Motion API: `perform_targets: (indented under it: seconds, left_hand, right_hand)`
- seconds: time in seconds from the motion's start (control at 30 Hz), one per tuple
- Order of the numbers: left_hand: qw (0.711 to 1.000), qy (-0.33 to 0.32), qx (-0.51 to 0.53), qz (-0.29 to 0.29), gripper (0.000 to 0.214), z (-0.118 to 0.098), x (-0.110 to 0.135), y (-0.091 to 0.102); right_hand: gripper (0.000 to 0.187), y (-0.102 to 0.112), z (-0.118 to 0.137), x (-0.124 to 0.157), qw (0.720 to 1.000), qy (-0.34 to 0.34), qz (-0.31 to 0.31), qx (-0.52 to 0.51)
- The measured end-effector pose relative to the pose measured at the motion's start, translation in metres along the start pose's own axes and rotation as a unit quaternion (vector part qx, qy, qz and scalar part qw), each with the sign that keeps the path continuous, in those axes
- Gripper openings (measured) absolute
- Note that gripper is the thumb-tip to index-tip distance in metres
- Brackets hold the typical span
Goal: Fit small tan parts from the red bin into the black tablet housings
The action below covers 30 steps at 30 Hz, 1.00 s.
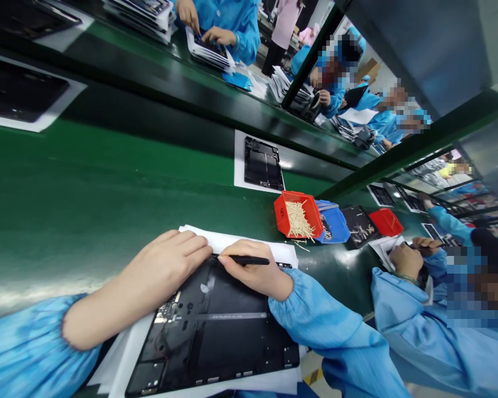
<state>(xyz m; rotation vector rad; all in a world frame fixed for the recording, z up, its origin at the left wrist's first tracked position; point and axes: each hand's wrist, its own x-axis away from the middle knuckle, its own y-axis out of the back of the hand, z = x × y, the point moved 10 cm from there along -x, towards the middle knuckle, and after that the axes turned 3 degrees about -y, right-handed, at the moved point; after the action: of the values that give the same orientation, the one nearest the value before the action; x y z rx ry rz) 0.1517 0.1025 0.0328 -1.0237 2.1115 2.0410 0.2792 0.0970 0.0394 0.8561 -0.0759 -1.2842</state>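
Note:
An opened black tablet housing lies tilted on white paper sheets in front of me, with bare circuit parts along its left side. My left hand rests over its far edge, fingers bent and close together; whatever lies under the fingertips is hidden. Pinched in my right hand is a slim black pen-like tool. Its tip end is covered by my fingers, close to the left fingertips at the far edge of the housing.
A red bin of thin pale sticks, a blue bin and a black tray stand at the far right. Another tablet housing lies beyond. A co-worker's hands are at right. A green post slants overhead.

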Motion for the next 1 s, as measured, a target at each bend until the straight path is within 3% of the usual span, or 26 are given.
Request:
perform_targets:
  seconds: [0.23, 0.53, 0.7, 0.83, 0.93, 1.0]
  left_hand:
    - [1.000, -0.001, -0.002, -0.005, 0.025, -0.002, -0.003, 0.004]
    - [1.000, -0.006, -0.006, -0.011, 0.025, -0.003, -0.004, 0.007]
    - [0.999, 0.020, 0.027, -0.005, 0.025, 0.005, -0.003, 0.003]
    - [0.994, 0.022, 0.108, 0.019, 0.026, 0.016, -0.002, -0.002]
    - [0.997, 0.008, 0.073, 0.020, 0.024, 0.013, -0.001, -0.003]
    - [0.999, 0.009, 0.021, 0.022, 0.024, 0.008, -0.002, -0.004]
  right_hand:
    - [0.021, -0.001, 0.006, 0.000, 0.999, 0.025, 0.004, -0.034]
    - [0.023, -0.006, 0.001, 0.001, 0.999, 0.004, 0.031, -0.035]
    - [0.023, -0.011, -0.010, 0.000, 0.996, -0.055, 0.051, -0.049]
    - [0.021, -0.013, -0.018, -0.002, 0.976, -0.136, 0.078, -0.148]
    - [0.027, -0.009, -0.019, 0.001, 0.949, -0.182, 0.084, -0.243]
    - [0.030, 0.004, -0.023, 0.005, 0.939, -0.208, 0.052, -0.269]
